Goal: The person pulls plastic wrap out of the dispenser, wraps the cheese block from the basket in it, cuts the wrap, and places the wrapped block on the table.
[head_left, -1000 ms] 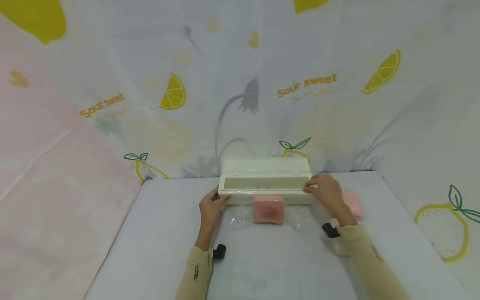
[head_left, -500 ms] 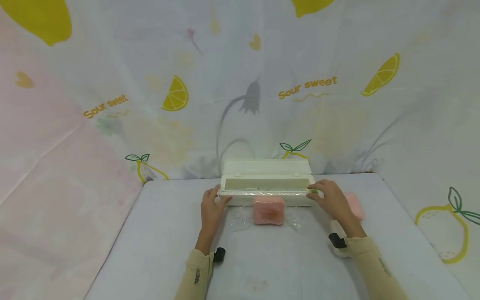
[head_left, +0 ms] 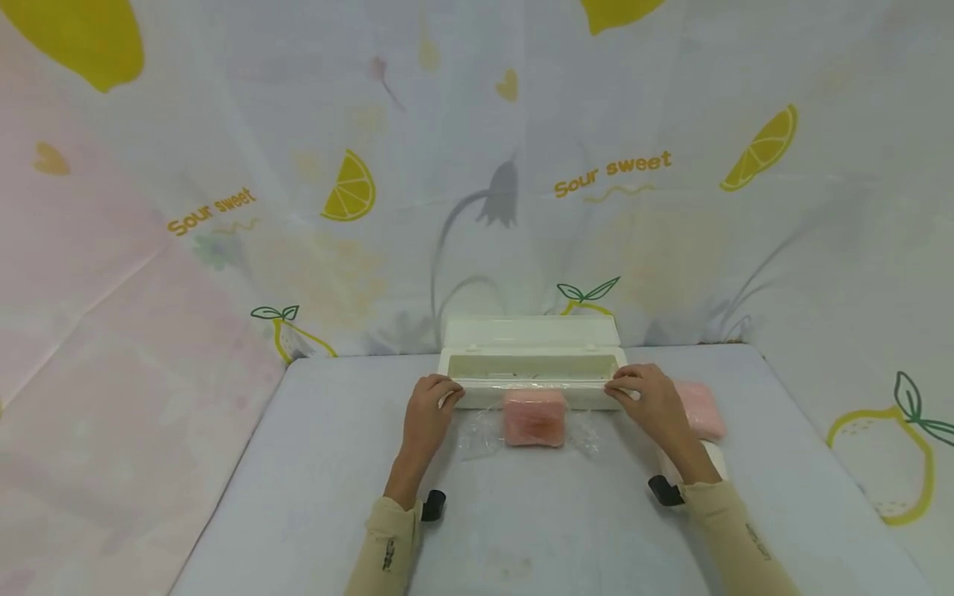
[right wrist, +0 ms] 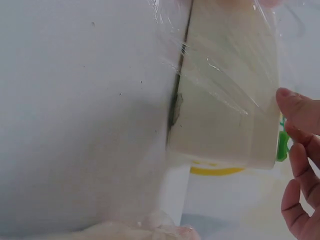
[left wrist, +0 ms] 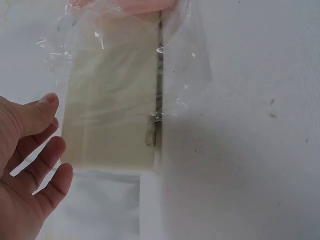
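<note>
A long off-white cling film dispenser (head_left: 537,397) stands at the back of the table, its lid (head_left: 531,331) raised. Clear cling film (left wrist: 115,65) spreads over its front and around a pink rectangular block (head_left: 534,418) lying before it. At the dispenser's front left corner, my left hand (head_left: 428,410) pinches the film's edge between thumb and fingers. My right hand (head_left: 652,406) does likewise at the front right corner. Beside those right fingers a small green slide cutter (right wrist: 282,146) shows at the dispenser's edge.
To the right, another pink block (head_left: 701,410) lies by a white object (head_left: 711,455) partly behind the right forearm. A printed cloth wall (head_left: 402,248) rises directly behind the table (head_left: 566,530).
My left hand has shifted inward from the dispenser's end to its front edge. My right hand has left the green cutter and come down slightly to the front edge.
</note>
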`<action>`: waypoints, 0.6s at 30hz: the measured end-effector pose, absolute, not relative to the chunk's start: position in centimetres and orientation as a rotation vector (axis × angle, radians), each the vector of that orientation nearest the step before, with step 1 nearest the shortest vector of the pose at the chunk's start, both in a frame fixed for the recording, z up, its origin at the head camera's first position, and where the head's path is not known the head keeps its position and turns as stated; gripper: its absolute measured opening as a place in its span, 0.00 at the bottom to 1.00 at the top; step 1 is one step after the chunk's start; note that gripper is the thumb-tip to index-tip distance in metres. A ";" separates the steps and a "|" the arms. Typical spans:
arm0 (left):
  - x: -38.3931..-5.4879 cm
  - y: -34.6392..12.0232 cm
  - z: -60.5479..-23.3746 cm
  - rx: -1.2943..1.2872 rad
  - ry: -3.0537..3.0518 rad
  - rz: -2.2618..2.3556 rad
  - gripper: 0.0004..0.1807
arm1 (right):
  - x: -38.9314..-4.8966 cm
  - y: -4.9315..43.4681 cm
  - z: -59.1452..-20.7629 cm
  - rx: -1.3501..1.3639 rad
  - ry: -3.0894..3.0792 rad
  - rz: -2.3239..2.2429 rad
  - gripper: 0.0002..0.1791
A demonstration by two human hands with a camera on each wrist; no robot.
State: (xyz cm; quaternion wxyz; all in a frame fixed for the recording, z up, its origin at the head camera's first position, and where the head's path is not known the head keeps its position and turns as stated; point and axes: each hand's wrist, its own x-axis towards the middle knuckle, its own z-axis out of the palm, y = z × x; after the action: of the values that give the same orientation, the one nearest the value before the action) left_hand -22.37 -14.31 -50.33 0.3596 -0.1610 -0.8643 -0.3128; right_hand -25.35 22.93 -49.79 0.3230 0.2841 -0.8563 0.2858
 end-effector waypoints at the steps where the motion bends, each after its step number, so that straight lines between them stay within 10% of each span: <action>1: -22.2 -14.4 -50.3 -0.428 -2.249 -0.853 0.06 | -25.1 22.9 -49.8 0.740 -2.257 0.768 0.09; 18: -19.0 -15.6 -51.7 -0.780 -2.510 -0.924 0.10 | -22.1 23.2 -50.2 0.942 -2.402 0.550 0.12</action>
State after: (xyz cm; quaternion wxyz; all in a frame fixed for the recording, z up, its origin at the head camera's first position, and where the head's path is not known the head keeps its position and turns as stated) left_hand -19.00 -15.57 -51.69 0.1769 -0.2756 -0.8867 -0.3264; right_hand -22.08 23.22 -50.18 0.2491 0.3458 -0.8818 0.2019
